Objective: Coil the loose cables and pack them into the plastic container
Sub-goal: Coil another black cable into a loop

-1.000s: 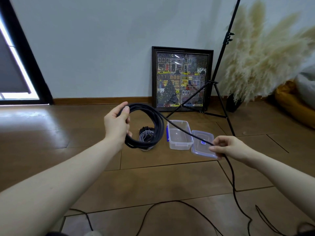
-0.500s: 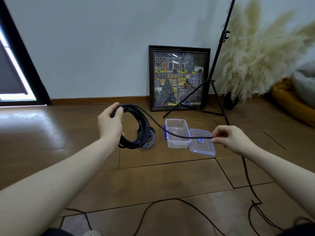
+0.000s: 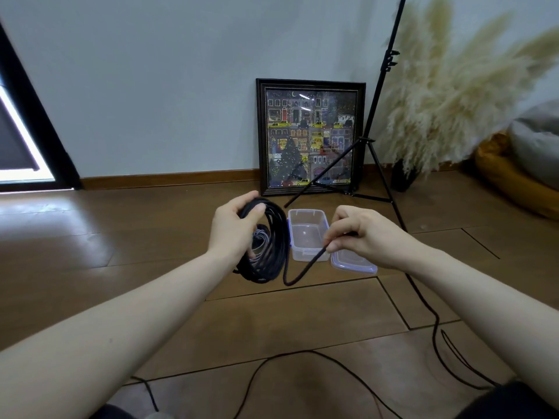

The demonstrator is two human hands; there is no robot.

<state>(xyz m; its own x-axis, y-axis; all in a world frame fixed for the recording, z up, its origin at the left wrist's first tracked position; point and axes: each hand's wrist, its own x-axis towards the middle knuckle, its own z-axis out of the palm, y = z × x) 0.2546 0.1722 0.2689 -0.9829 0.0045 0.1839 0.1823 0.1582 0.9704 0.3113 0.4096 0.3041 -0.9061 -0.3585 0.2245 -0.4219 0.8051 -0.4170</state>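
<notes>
A: Hands? Cable?
B: Left hand (image 3: 233, 229) grips black cable coil (image 3: 273, 249); right hand (image 3: 360, 234) pinches its loose strand; open plastic container (image 3: 307, 217) on floor just behind, lid (image 3: 352, 264) right.

1. Showing matt black sheathing on the coiled cable (image 3: 273, 246).
2. Looking clear, smooth and glossy plastic: the container (image 3: 308, 234) and its lid (image 3: 354, 263), to the right.
3. Gleaming with a polished sheen, far left: the brown wood-look floor (image 3: 121, 237).
4. Reflecting light off a glazed front, in a dark frame: the picture (image 3: 310, 137).
5. Appearing feathery and dry, far right: the pampas grass (image 3: 453, 95).
</notes>
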